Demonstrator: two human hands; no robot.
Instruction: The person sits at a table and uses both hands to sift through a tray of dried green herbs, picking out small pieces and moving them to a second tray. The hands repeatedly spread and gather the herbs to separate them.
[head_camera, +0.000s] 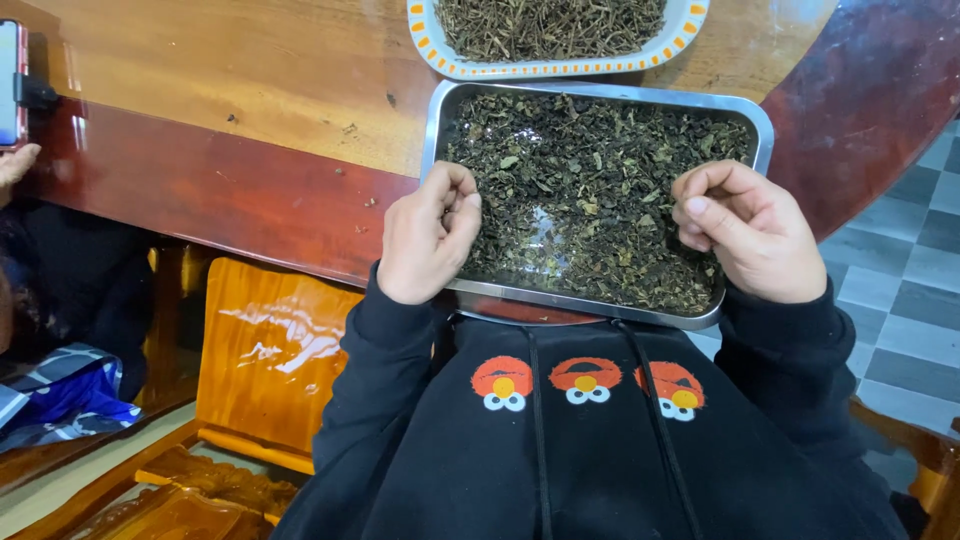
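A rectangular metal tray (440, 110) lies at the table's near edge, filled with dried dark green leaves (590, 190). My left hand (425, 235) rests over the tray's left rim, fingers curled with the tips pinched together above the leaves. My right hand (755, 230) hovers over the tray's right side, fingers curled in, thumb on the forefinger; whether a bit of leaf is pinched in either hand is too small to tell. Black sleeves cover both my arms.
A white dish with an orange-dotted rim (450, 62) holds dried stems behind the tray. The wooden table (220, 90) has a dark red border. A phone (10, 80) and another person's hand (15, 165) are at the far left. Wooden chairs (265, 350) stand below, tiled floor at right.
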